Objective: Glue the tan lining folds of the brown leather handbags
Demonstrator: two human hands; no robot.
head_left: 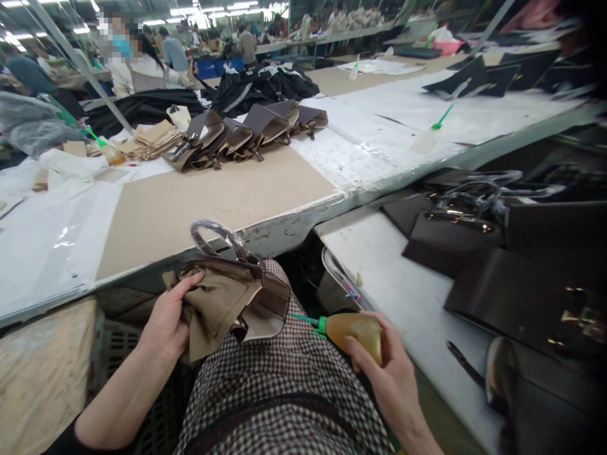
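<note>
My left hand grips a brown handbag by its tan fabric lining, which is pulled out over my lap. The bag's wrapped handle arches up just below the table edge. My right hand is closed around an amber glue bottle. Its green nozzle points left at the bag's open side and stops just short of it. My checked apron lies under both.
A row of finished brown bags stands on the cardboard-covered table. Dark leather panels and straps lie on the lower white bench at right. Another glue bottle rests on the table. A masked person sits far left.
</note>
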